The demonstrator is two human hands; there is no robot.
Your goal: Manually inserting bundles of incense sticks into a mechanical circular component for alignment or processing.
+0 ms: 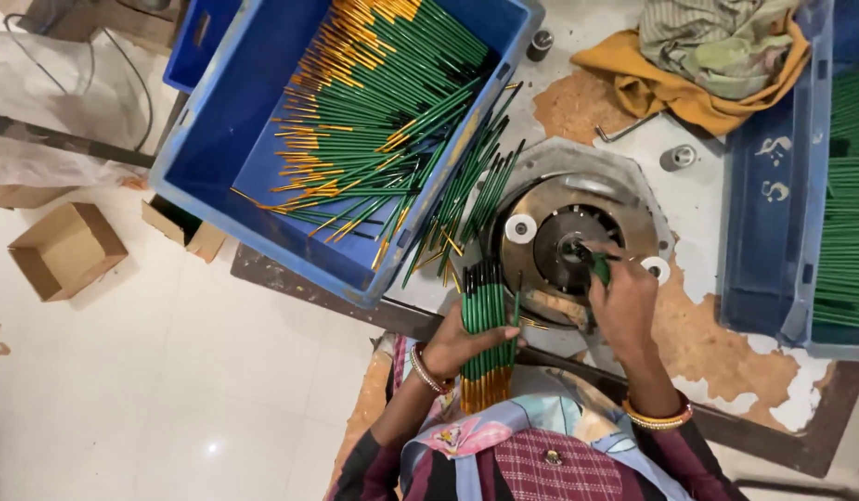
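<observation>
My left hand (462,343) grips a bundle (486,334) of green sticks; my right hand (622,301) pinches one stick (598,266) at the machine (568,243). The far-left crate (216,139) holds many more.

You had two blue crates (216,167) at eleven and three o'clock, two white discs (520,228) on the round machine (624,199), two small metal cylinders (677,158) at one o'clock, and two cardboard boxes (65,250) at nine.
</observation>
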